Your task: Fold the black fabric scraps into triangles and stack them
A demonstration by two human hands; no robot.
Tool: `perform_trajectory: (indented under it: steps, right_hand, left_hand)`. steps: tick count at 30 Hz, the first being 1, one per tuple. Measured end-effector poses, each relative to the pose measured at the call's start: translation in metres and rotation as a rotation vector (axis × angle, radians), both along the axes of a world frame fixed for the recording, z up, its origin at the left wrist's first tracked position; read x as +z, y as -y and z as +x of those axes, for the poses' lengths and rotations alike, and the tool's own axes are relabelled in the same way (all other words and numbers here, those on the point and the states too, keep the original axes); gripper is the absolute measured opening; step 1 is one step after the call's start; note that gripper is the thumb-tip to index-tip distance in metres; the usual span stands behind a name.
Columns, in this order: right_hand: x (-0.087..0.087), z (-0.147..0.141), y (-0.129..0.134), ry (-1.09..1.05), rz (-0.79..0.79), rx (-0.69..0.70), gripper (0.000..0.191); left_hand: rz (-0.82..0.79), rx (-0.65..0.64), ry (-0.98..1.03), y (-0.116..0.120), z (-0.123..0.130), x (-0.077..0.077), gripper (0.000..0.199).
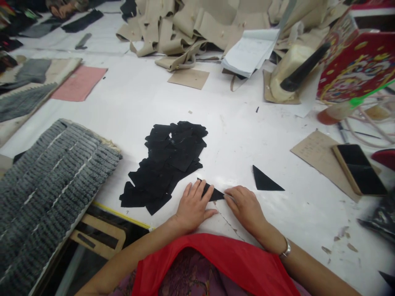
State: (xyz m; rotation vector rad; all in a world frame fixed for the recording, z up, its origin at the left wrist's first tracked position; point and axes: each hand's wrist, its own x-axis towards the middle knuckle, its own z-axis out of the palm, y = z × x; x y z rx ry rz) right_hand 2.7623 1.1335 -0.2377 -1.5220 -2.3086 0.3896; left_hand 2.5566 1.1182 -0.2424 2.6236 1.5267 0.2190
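Note:
A black triangular fabric piece (218, 195) lies on the white table in front of me. My left hand (195, 203) rests flat over its left part, fingers spread, and covers some of it. At the piece's right corner, the fingertips of my right hand (245, 203) are closed on the tip. Beyond my left hand is a loose heap of black fabric pieces (173, 154) with notched edges. Another black triangle (266, 181) lies apart, to the right of the heap and just past my right hand.
A stack of grey ribbed strips (58, 185) stands at left. Beige pieces (197, 24) are piled at the back, near a paper pad (251, 51). On the right are a phone (359, 169), cardboard (321, 158), a red box (358, 61) and a green-tipped bottle (336, 113). Another person's hands (63, 9) show far left.

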Motion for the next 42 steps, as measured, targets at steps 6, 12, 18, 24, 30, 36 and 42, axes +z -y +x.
perform_trajectory:
  steps: [6,12,18,24,30,36,42]
  right_hand:
    - [0.009,-0.008,-0.013,0.099,-0.104,0.063,0.009]
    - [0.014,0.013,-0.015,0.111,-0.028,0.138,0.014]
    - [0.037,0.116,-0.034,0.232,-0.013,-0.075,0.026]
    - [0.048,0.101,-0.035,0.194,0.109,-0.119,0.033]
    - [0.033,0.011,-0.043,-0.105,-0.092,0.037,0.025]
    - [0.03,-0.023,-0.067,-0.613,-0.7,-0.177,0.037]
    - [0.031,-0.027,-0.082,-0.434,-0.784,-0.139,0.041]
  left_hand:
    - [0.019,-0.019,0.005,-0.003,0.0,0.001,0.067]
    - [0.214,0.073,0.113,-0.033,-0.018,0.018,0.043]
    - [0.16,0.26,0.021,-0.075,-0.057,0.02,0.017]
    - [0.168,0.302,0.106,-0.075,-0.057,0.013,0.016]
    - [0.196,0.265,0.166,-0.074,-0.064,0.008,0.013]
    - [0.387,0.159,0.429,-0.063,-0.052,0.014,0.012]
    - [0.229,-0.277,0.316,-0.028,-0.009,-0.008,0.016]
